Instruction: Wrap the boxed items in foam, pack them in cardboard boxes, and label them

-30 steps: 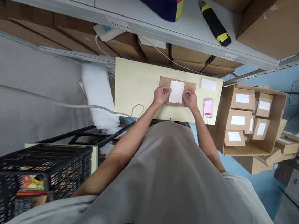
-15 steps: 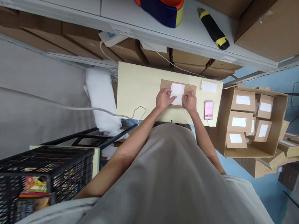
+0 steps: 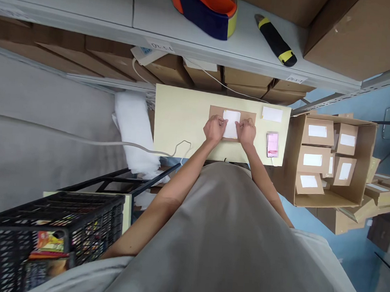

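A white label with rounded corners lies over the middle of a flat brown cardboard piece, probably the top of a small box. My left hand is at the label's left edge, its fingers curled and the thumb on the paper. At the opposite edge my right hand pinches with its thumb against the label, fingers bent inward. Both hands rest over the cardboard. Most of the cardboard's lower side is hidden under the hands and label.
The pale table also carries a white slip and a phone on a cable. An open carton of labelled boxes stands right. Above, a shelf holds a tape dispenser and a cutter. A black crate is lower left.
My left thumb has moved up along the label's left edge. My right thumb has come inward onto the label's right edge. The label stays in place on the cardboard.
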### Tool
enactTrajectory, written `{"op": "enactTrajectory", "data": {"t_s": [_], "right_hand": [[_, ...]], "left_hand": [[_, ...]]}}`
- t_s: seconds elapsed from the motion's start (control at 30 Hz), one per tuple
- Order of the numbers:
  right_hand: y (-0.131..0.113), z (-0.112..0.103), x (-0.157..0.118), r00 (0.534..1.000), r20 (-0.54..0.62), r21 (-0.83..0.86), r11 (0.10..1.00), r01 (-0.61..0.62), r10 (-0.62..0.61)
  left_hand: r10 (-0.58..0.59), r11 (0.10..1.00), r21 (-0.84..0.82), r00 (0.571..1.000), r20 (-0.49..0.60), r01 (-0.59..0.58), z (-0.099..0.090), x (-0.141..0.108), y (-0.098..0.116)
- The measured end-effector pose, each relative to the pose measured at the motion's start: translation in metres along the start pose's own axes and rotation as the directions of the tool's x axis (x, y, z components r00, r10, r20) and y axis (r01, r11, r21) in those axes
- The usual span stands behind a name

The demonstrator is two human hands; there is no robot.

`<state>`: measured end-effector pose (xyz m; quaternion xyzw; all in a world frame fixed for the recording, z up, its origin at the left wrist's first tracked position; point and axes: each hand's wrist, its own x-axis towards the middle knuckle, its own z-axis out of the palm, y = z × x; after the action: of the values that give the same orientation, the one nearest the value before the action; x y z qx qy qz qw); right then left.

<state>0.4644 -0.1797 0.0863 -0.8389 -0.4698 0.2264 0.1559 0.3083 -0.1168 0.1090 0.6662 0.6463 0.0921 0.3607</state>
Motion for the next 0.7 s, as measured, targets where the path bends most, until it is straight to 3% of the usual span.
{"op": "enactTrajectory", "data": {"t_s": [0.23,0.33,0.4,0.5,0.57,0.63,0.7], "right_hand": [[-0.015,-0.01,0.012,0.995,0.043,-0.105,0.991,-0.084,0.089],[-0.018,-0.015,0.017,0.988,0.065,-0.088,0.987,-0.133,0.139],[-0.018,-0.017,0.014,0.992,0.063,-0.053,0.993,-0.107,0.11],[-0.016,-0.015,0.001,0.988,0.069,-0.013,0.991,0.136,-0.135],[-0.013,-0.011,-0.009,0.948,0.12,0.002,0.955,0.297,-0.295],[-0.009,-0.007,-0.015,0.92,0.175,0.006,0.935,0.354,-0.35],[-0.006,-0.004,-0.018,0.918,0.196,-0.008,0.936,0.353,-0.344]], "left_hand": [[-0.029,0.997,0.078,0.999,0.027,0.027,-0.002,0.006,0.006],[-0.097,0.994,0.05,0.995,0.038,0.095,-0.002,0.009,0.006],[-0.085,0.996,0.028,0.996,0.028,0.084,-0.003,0.007,0.005],[0.19,0.981,0.03,0.981,0.026,-0.191,-0.004,-0.001,-0.002],[0.411,0.909,0.03,0.906,0.103,-0.416,-0.004,-0.007,-0.01],[0.5,0.858,0.024,0.844,0.193,-0.513,-0.003,-0.009,-0.018],[0.495,0.855,0.039,0.837,0.233,-0.516,-0.003,-0.008,-0.026]]}}
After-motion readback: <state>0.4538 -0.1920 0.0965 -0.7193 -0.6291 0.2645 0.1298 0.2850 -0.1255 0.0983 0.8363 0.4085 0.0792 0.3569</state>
